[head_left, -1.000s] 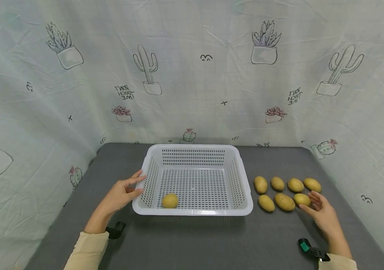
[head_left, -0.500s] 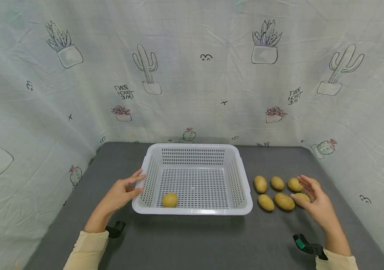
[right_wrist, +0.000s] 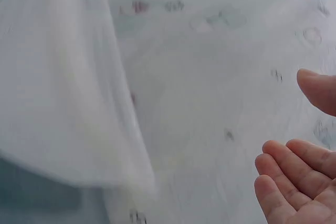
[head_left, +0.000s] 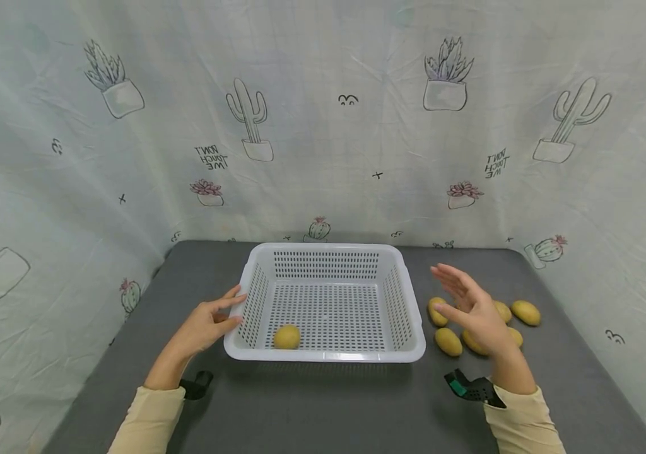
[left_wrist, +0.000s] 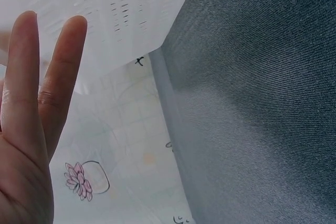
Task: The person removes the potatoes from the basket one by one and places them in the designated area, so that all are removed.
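A white perforated plastic basket [head_left: 325, 356] sits on the grey table with one yellow potato [head_left: 286, 337] in its near left corner. My left hand [head_left: 204, 325] touches the basket's left rim with spread fingers. In the left wrist view, two straight fingers [left_wrist: 63, 66] stand against the basket's side wall [left_wrist: 121, 9]. To the right of the basket, my right hand [head_left: 473, 312] is raised over the potatoes, thumb apart from the straight fingers and nothing held. It covers part of the group. A potato [head_left: 448, 342] lies in front of it, and another potato [head_left: 526, 313] lies farthest right.
The dark grey table [head_left: 323, 410] spreads in front of the basket. Behind and at both sides hangs a pale cloth [head_left: 323, 139] printed with cacti. Each wrist wears a black strap, such as the right wrist's strap [head_left: 473, 386].
My right hand has risen from the rightmost potatoes and moved left toward the basket, carrying nothing. The left hand and basket stay in place.
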`<move>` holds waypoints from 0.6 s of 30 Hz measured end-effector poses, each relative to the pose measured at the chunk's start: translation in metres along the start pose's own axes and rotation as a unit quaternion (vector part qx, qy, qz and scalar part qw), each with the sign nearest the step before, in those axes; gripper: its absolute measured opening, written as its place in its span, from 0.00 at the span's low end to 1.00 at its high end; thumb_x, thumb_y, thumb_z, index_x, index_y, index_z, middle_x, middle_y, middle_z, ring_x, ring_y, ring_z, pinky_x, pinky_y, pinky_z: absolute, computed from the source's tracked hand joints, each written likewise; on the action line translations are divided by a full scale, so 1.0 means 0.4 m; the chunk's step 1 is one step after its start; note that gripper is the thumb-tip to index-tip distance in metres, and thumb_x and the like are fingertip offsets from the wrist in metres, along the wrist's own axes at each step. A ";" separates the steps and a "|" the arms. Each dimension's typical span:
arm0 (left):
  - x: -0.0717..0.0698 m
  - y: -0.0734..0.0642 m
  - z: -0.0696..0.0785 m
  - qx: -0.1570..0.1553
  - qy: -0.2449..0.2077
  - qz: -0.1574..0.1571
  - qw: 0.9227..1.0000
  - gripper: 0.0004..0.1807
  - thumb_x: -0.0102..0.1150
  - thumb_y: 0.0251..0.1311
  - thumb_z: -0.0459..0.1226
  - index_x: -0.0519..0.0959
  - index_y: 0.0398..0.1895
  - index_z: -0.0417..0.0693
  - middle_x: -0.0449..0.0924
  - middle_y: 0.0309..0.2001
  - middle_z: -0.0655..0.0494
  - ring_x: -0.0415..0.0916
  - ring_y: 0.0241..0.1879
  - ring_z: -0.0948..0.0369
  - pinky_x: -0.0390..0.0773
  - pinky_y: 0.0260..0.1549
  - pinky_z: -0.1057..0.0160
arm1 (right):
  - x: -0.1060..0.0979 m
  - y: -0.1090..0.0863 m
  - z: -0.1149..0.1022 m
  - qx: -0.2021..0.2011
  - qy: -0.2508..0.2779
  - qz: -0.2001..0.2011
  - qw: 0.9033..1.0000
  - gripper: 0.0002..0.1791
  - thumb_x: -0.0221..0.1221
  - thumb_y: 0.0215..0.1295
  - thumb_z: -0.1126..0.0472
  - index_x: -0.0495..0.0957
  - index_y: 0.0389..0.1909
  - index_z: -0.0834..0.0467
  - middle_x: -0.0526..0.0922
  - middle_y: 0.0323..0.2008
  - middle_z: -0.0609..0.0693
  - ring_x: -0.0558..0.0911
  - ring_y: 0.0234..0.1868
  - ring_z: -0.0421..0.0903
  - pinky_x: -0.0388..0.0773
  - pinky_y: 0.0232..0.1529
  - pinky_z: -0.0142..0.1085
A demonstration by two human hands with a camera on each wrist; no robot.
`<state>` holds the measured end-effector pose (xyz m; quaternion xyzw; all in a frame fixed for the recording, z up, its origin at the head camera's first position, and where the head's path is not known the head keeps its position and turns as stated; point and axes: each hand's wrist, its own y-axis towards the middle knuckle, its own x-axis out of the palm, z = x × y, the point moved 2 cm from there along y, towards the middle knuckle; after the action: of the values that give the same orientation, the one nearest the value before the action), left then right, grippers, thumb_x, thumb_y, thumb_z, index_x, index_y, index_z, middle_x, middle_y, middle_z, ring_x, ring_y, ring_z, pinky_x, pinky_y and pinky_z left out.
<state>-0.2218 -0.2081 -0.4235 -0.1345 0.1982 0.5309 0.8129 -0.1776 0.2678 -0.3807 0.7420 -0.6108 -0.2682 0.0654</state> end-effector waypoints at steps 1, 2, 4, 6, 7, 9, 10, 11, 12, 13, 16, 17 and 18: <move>0.000 0.000 0.000 -0.002 -0.002 -0.001 1.000 0.30 0.57 0.63 0.33 0.63 0.68 0.34 0.45 0.74 0.39 0.81 0.45 0.45 0.74 0.27 0.66 | 0.012 0.012 -0.003 -0.001 0.006 -0.009 1.000 0.35 0.56 0.60 0.78 0.55 0.68 0.71 0.66 0.67 0.57 0.65 0.66 0.34 0.60 0.62 0.22; 0.000 -0.001 0.001 -0.004 -0.004 -0.003 1.000 0.30 0.57 0.63 0.33 0.63 0.68 0.34 0.45 0.74 0.40 0.81 0.45 0.45 0.74 0.28 0.66 | 0.024 0.024 -0.005 0.000 0.010 -0.017 1.000 0.35 0.56 0.61 0.77 0.55 0.69 0.70 0.65 0.67 0.59 0.65 0.66 0.34 0.60 0.62 0.23; 0.000 -0.001 0.002 -0.004 -0.007 -0.004 1.000 0.31 0.57 0.63 0.33 0.62 0.68 0.34 0.44 0.74 0.40 0.81 0.45 0.45 0.75 0.32 0.66 | 0.048 0.051 -0.008 0.005 0.016 -0.031 0.999 0.35 0.57 0.61 0.75 0.55 0.69 0.68 0.64 0.67 0.62 0.65 0.66 0.34 0.60 0.62 0.23; 0.000 -0.001 0.003 -0.004 -0.010 -0.004 1.000 0.31 0.57 0.63 0.32 0.62 0.68 0.34 0.44 0.74 0.40 0.81 0.45 0.45 0.74 0.31 0.65 | 0.073 0.080 -0.008 0.005 0.031 -0.047 0.998 0.35 0.57 0.62 0.74 0.56 0.69 0.67 0.63 0.67 0.64 0.66 0.66 0.34 0.60 0.63 0.24; 0.001 -0.002 0.003 -0.005 -0.008 -0.003 1.000 0.31 0.57 0.63 0.32 0.62 0.68 0.34 0.44 0.74 0.40 0.81 0.45 0.46 0.74 0.31 0.65 | 0.084 0.094 -0.007 -0.001 0.038 -0.057 0.998 0.35 0.57 0.62 0.74 0.56 0.69 0.67 0.62 0.67 0.66 0.66 0.66 0.35 0.60 0.63 0.24; 0.002 -0.002 0.003 -0.004 -0.005 -0.002 1.000 0.31 0.57 0.63 0.33 0.62 0.68 0.35 0.45 0.74 0.40 0.81 0.45 0.47 0.74 0.31 0.65 | 0.107 0.120 -0.007 -0.007 0.058 -0.073 0.996 0.35 0.57 0.62 0.74 0.56 0.69 0.67 0.61 0.66 0.67 0.66 0.66 0.37 0.60 0.64 0.26; 0.002 -0.003 0.003 -0.004 -0.003 -0.001 1.000 0.30 0.57 0.63 0.33 0.62 0.68 0.35 0.45 0.74 0.40 0.81 0.45 0.47 0.75 0.32 0.65 | 0.118 0.133 -0.006 -0.010 0.069 -0.081 0.994 0.35 0.57 0.62 0.74 0.55 0.69 0.68 0.61 0.67 0.68 0.65 0.67 0.38 0.60 0.64 0.27; 0.003 -0.003 0.002 -0.004 -0.001 0.000 1.000 0.30 0.57 0.63 0.33 0.63 0.68 0.35 0.45 0.74 0.40 0.81 0.45 0.47 0.75 0.32 0.65 | 0.129 0.145 -0.005 -0.011 0.080 -0.091 0.993 0.35 0.57 0.62 0.73 0.55 0.69 0.68 0.60 0.67 0.68 0.65 0.68 0.41 0.60 0.65 0.27; 0.003 -0.004 0.002 -0.003 0.000 0.000 1.000 0.30 0.57 0.63 0.33 0.63 0.68 0.35 0.45 0.74 0.40 0.81 0.46 0.47 0.75 0.33 0.66 | 0.140 0.157 -0.004 -0.009 0.087 -0.099 0.991 0.35 0.57 0.63 0.72 0.55 0.70 0.67 0.60 0.67 0.67 0.64 0.69 0.44 0.60 0.65 0.28; 0.004 -0.004 0.001 -0.003 0.000 0.001 1.000 0.30 0.57 0.63 0.33 0.63 0.68 0.35 0.45 0.74 0.40 0.81 0.45 0.47 0.75 0.33 0.66 | 0.150 0.168 -0.001 -0.004 0.094 -0.108 0.990 0.35 0.57 0.64 0.71 0.55 0.70 0.66 0.60 0.68 0.66 0.62 0.70 0.46 0.60 0.65 0.28; 0.005 -0.005 -0.003 0.001 -0.004 0.001 1.000 0.31 0.58 0.62 0.33 0.63 0.68 0.35 0.45 0.74 0.39 0.82 0.45 0.48 0.75 0.32 0.66 | 0.184 0.206 0.007 0.007 0.106 -0.136 0.985 0.36 0.58 0.65 0.65 0.55 0.70 0.64 0.60 0.69 0.63 0.59 0.71 0.54 0.57 0.68 0.38; 0.005 -0.004 -0.003 0.003 -0.006 0.001 1.000 0.31 0.58 0.62 0.33 0.63 0.68 0.34 0.45 0.74 0.39 0.82 0.44 0.48 0.75 0.32 0.66 | 0.197 0.220 0.009 0.007 0.105 -0.145 0.984 0.36 0.59 0.65 0.64 0.55 0.70 0.64 0.60 0.69 0.62 0.58 0.71 0.55 0.56 0.69 0.40; 0.005 -0.004 -0.004 0.003 -0.007 0.001 1.000 0.31 0.58 0.62 0.32 0.63 0.67 0.34 0.45 0.74 0.39 0.82 0.44 0.48 0.75 0.31 0.66 | 0.209 0.233 0.010 0.006 0.101 -0.154 0.983 0.36 0.59 0.64 0.63 0.56 0.70 0.63 0.60 0.69 0.61 0.58 0.71 0.56 0.55 0.69 0.43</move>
<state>-0.2199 -0.2078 -0.4260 -0.1277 0.1942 0.5320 0.8142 -0.2514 0.1672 -0.3710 0.8508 -0.4814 -0.1948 0.0801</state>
